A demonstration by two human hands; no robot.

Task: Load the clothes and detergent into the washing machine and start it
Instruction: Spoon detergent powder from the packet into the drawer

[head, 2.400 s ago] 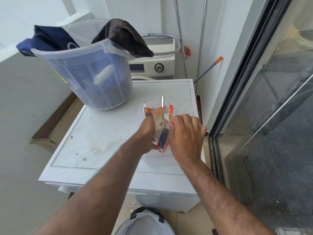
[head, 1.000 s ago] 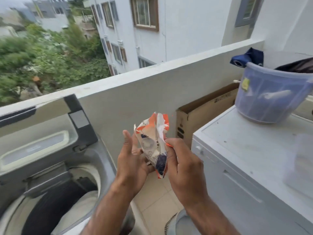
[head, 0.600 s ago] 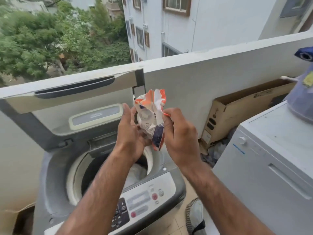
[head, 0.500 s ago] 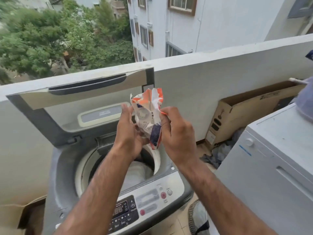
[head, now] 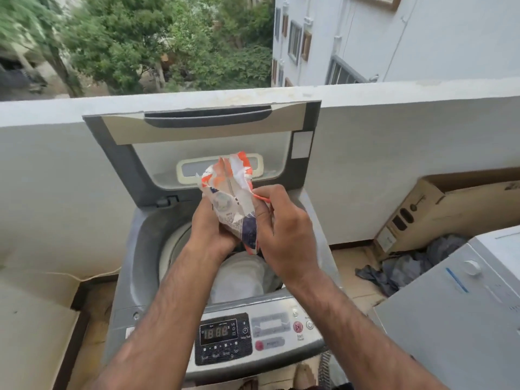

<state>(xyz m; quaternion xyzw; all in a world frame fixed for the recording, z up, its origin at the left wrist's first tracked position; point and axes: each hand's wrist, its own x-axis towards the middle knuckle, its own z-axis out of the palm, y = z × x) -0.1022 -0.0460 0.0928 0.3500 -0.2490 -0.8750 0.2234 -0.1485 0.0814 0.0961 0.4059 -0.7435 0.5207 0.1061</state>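
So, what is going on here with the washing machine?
A person stands at a top-loading washing machine whose lid is raised. Both hands hold a crumpled orange and white detergent packet above the open drum: the left hand cups it from below, the right hand grips its side. The packet's top points up, and no detergent is seen coming out. Light-coloured clothes already lie in the drum. The control panel at the front is untouched.
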